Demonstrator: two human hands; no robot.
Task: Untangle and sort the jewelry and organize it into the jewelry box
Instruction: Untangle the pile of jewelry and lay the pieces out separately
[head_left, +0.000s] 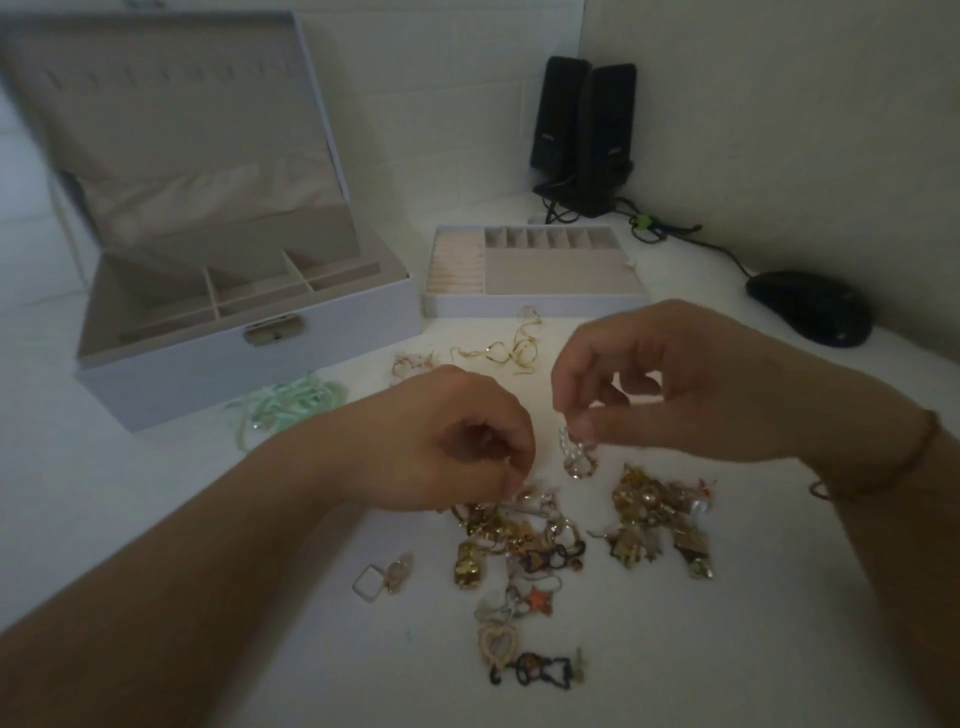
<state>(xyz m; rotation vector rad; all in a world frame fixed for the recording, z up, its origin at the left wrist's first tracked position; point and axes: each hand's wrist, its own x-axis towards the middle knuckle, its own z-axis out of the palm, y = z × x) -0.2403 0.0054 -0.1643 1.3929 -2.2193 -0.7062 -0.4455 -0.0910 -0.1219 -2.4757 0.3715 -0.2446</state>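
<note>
Patience helps: our right hand (670, 384) pinches a pearl piece (575, 451) while our left hand (457, 441) pinches the pile (519, 535) at six o'clock; we'd separate gently.

Likely home desk corner: speakers (584, 135), mouse (810, 306), white desk (156, 519).

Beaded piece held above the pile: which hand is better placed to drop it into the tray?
Right. The right hand already pinches the beaded piece and sits nearer the removable tray. The left hand has its fingers down in the jewelry pile.
</note>
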